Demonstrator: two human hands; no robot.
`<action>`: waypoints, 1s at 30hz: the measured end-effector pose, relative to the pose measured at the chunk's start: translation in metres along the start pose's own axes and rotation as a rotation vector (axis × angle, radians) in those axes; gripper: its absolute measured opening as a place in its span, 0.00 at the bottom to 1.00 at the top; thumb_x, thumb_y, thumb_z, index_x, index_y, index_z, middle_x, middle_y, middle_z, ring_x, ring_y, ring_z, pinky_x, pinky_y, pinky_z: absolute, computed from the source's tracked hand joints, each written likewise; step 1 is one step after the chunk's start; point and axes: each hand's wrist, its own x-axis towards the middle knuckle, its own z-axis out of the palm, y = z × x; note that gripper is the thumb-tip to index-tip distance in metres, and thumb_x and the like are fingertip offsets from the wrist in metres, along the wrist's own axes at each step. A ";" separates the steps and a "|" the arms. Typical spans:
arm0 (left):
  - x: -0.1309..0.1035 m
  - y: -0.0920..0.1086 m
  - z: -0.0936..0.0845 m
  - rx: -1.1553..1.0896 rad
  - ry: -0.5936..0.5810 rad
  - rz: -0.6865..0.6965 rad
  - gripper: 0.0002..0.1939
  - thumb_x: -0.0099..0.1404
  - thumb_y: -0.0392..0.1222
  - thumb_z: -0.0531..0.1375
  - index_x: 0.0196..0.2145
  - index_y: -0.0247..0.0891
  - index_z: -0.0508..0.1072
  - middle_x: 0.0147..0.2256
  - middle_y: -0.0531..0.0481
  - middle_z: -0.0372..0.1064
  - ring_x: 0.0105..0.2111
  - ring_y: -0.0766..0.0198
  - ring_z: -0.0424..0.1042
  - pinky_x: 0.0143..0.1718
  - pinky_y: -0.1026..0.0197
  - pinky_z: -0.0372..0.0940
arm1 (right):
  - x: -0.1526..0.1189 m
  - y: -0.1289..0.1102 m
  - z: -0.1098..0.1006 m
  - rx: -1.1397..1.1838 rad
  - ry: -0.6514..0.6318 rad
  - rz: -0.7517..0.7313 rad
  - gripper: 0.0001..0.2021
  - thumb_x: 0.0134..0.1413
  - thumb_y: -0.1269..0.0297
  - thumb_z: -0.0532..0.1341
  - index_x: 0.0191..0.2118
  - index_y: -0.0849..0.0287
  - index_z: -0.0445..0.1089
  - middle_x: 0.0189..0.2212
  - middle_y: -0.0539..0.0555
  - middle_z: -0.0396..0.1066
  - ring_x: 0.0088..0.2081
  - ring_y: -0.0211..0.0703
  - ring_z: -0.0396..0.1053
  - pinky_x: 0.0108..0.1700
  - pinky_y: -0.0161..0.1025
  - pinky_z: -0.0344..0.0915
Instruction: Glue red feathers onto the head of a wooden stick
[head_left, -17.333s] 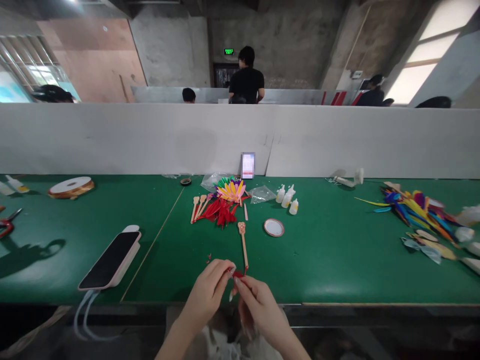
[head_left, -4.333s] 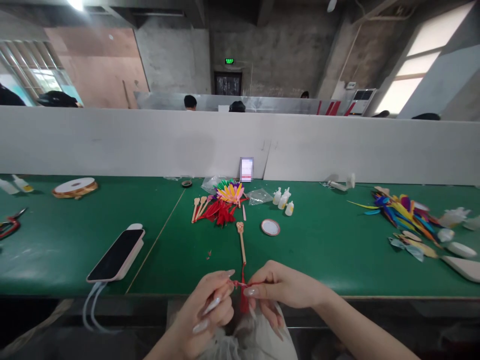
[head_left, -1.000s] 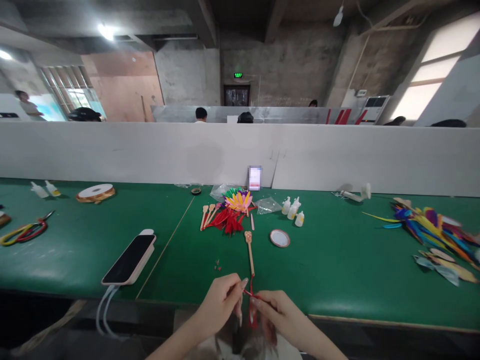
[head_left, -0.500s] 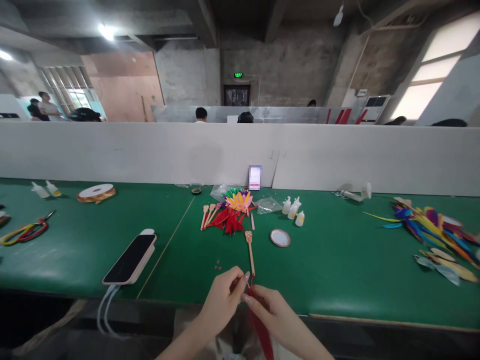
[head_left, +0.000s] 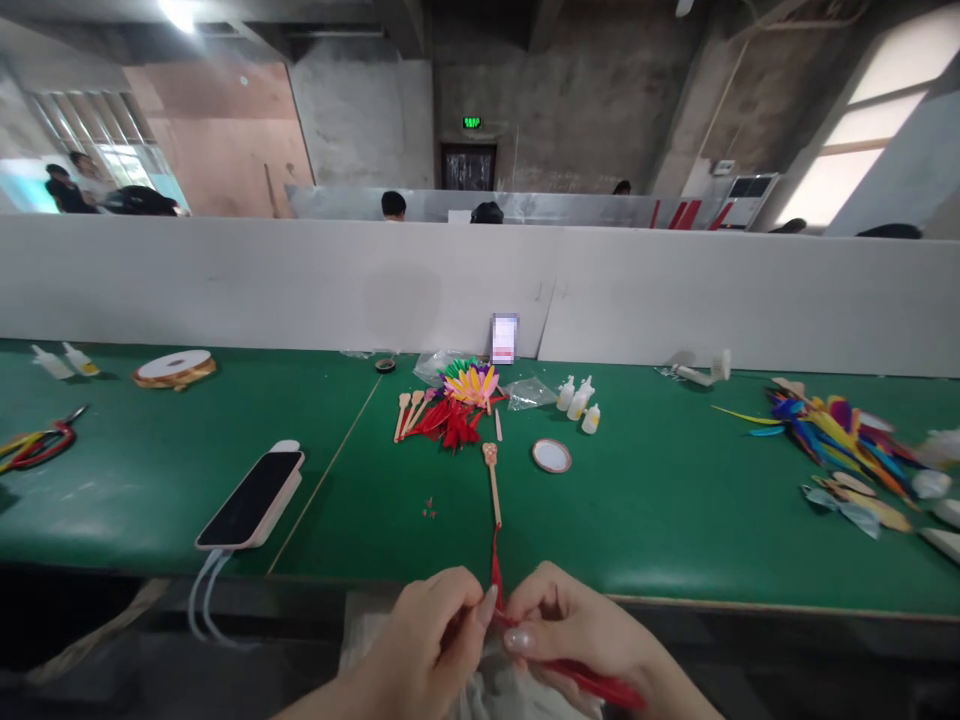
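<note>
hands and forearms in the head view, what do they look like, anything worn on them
The left hand and right hand wear no gloves. The thumbnails look long and glossy. No sleeve, watch or bracelet shows on the visible forearms.

A ceiling lamp (head_left: 178, 14) glares and a window (head_left: 862, 125) at right glows over a dim, edge-stretched view

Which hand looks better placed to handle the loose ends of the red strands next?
Probably the right hand: the red strands' loose ends show below it; the left hand is farther away.
</note>
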 end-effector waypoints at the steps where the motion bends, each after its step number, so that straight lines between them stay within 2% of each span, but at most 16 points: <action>1: -0.003 0.007 -0.004 -0.049 -0.016 0.009 0.16 0.63 0.41 0.51 0.19 0.38 0.56 0.16 0.57 0.52 0.17 0.73 0.51 0.19 0.68 0.46 | -0.005 -0.007 0.004 0.008 -0.056 0.033 0.16 0.43 0.57 0.67 0.23 0.67 0.71 0.08 0.45 0.62 0.06 0.26 0.52 0.07 0.25 0.48; 3: -0.008 0.022 -0.011 -0.214 -0.055 -0.071 0.18 0.63 0.45 0.52 0.18 0.38 0.56 0.14 0.57 0.52 0.15 0.73 0.50 0.17 0.68 0.44 | -0.011 -0.020 0.012 0.028 -0.125 0.091 0.14 0.43 0.59 0.68 0.25 0.67 0.71 0.09 0.43 0.62 0.07 0.25 0.53 0.08 0.23 0.50; 6: -0.007 0.038 -0.013 -0.642 -0.180 -0.349 0.18 0.61 0.52 0.53 0.20 0.39 0.56 0.11 0.60 0.50 0.11 0.75 0.47 0.14 0.70 0.42 | -0.012 -0.032 0.020 0.040 -0.189 0.110 0.13 0.43 0.60 0.68 0.25 0.67 0.71 0.08 0.42 0.60 0.07 0.25 0.53 0.08 0.22 0.51; 8: -0.003 0.042 -0.014 -0.946 -0.263 -0.482 0.19 0.59 0.55 0.55 0.22 0.40 0.55 0.09 0.62 0.50 0.08 0.76 0.44 0.12 0.71 0.40 | -0.011 -0.034 0.021 0.057 -0.198 0.095 0.14 0.42 0.59 0.68 0.24 0.68 0.71 0.08 0.42 0.60 0.06 0.26 0.53 0.07 0.22 0.51; 10: 0.003 0.040 -0.019 -1.177 -0.301 -0.523 0.20 0.57 0.55 0.57 0.21 0.40 0.54 0.08 0.63 0.50 0.06 0.77 0.42 0.10 0.72 0.38 | -0.012 -0.033 0.020 0.064 -0.171 0.067 0.15 0.42 0.58 0.68 0.23 0.68 0.71 0.07 0.43 0.60 0.06 0.26 0.53 0.07 0.23 0.49; 11: 0.007 0.038 -0.025 -1.256 -0.284 -0.521 0.20 0.58 0.54 0.57 0.21 0.40 0.53 0.07 0.63 0.49 0.06 0.77 0.41 0.09 0.72 0.38 | -0.014 -0.031 0.019 0.058 -0.155 0.062 0.15 0.42 0.58 0.68 0.23 0.68 0.71 0.07 0.43 0.60 0.06 0.26 0.53 0.07 0.23 0.49; 13: 0.014 0.032 -0.040 -1.333 -0.146 -0.487 0.20 0.59 0.52 0.57 0.20 0.40 0.51 0.08 0.64 0.46 0.06 0.77 0.39 0.08 0.72 0.41 | -0.020 -0.027 0.017 0.024 -0.112 0.047 0.15 0.41 0.59 0.68 0.22 0.68 0.71 0.08 0.44 0.61 0.06 0.26 0.53 0.07 0.23 0.49; 15: 0.020 0.025 -0.054 -1.265 0.218 -0.410 0.21 0.57 0.48 0.59 0.19 0.39 0.50 0.10 0.64 0.47 0.08 0.78 0.37 0.09 0.72 0.44 | -0.024 -0.024 0.015 -0.004 -0.065 -0.008 0.15 0.42 0.58 0.68 0.22 0.68 0.70 0.08 0.44 0.61 0.06 0.25 0.52 0.07 0.22 0.48; 16: 0.022 0.021 -0.058 -1.168 0.357 -0.377 0.20 0.57 0.46 0.59 0.19 0.39 0.50 0.10 0.64 0.46 0.08 0.78 0.38 0.10 0.72 0.45 | -0.025 -0.022 0.014 0.003 -0.047 -0.045 0.16 0.44 0.57 0.67 0.22 0.68 0.70 0.08 0.44 0.60 0.07 0.25 0.51 0.08 0.22 0.48; 17: 0.023 0.018 -0.059 -1.043 0.431 -0.380 0.19 0.58 0.46 0.58 0.19 0.39 0.52 0.09 0.64 0.45 0.08 0.77 0.40 0.10 0.73 0.44 | -0.024 -0.020 0.014 0.023 -0.030 -0.083 0.16 0.47 0.56 0.65 0.23 0.67 0.70 0.07 0.43 0.59 0.06 0.25 0.51 0.08 0.23 0.47; 18: 0.024 0.015 -0.057 -0.908 0.430 -0.405 0.18 0.59 0.46 0.57 0.19 0.39 0.53 0.09 0.63 0.47 0.08 0.76 0.42 0.10 0.72 0.43 | -0.022 -0.019 0.013 0.049 -0.019 -0.114 0.16 0.50 0.55 0.63 0.24 0.66 0.69 0.07 0.43 0.59 0.06 0.25 0.51 0.08 0.23 0.48; 20: 0.026 0.006 -0.045 -0.640 0.345 -0.440 0.17 0.61 0.49 0.54 0.20 0.39 0.56 0.10 0.62 0.51 0.09 0.76 0.46 0.11 0.72 0.42 | -0.013 -0.016 0.012 0.108 -0.009 -0.156 0.16 0.55 0.55 0.59 0.27 0.66 0.69 0.07 0.43 0.59 0.06 0.26 0.51 0.09 0.24 0.48; 23: 0.035 -0.019 -0.028 -0.299 0.237 -0.388 0.18 0.63 0.51 0.50 0.20 0.39 0.57 0.12 0.60 0.53 0.12 0.73 0.54 0.16 0.70 0.51 | 0.002 -0.013 0.011 0.190 -0.002 -0.233 0.16 0.57 0.57 0.58 0.27 0.66 0.68 0.07 0.43 0.59 0.06 0.26 0.49 0.11 0.25 0.48; 25: 0.045 -0.048 -0.023 -0.076 0.243 -0.394 0.18 0.63 0.51 0.48 0.20 0.39 0.57 0.12 0.60 0.52 0.13 0.71 0.57 0.19 0.68 0.52 | 0.008 -0.012 0.010 0.235 0.008 -0.274 0.16 0.57 0.57 0.57 0.26 0.65 0.66 0.06 0.42 0.56 0.06 0.26 0.48 0.11 0.25 0.48; 27: 0.053 -0.082 -0.022 0.086 0.184 -0.449 0.19 0.63 0.52 0.47 0.20 0.39 0.57 0.12 0.61 0.50 0.13 0.70 0.56 0.19 0.67 0.51 | 0.011 -0.010 0.009 0.208 0.059 -0.286 0.17 0.57 0.55 0.57 0.25 0.63 0.65 0.06 0.41 0.54 0.06 0.26 0.46 0.11 0.26 0.47; 30: 0.059 -0.127 -0.018 0.269 0.071 -0.467 0.19 0.63 0.52 0.47 0.19 0.39 0.59 0.13 0.59 0.51 0.16 0.68 0.58 0.21 0.66 0.48 | 0.014 -0.006 0.003 -0.015 0.262 -0.254 0.18 0.54 0.51 0.58 0.27 0.62 0.65 0.09 0.42 0.57 0.09 0.28 0.51 0.13 0.27 0.47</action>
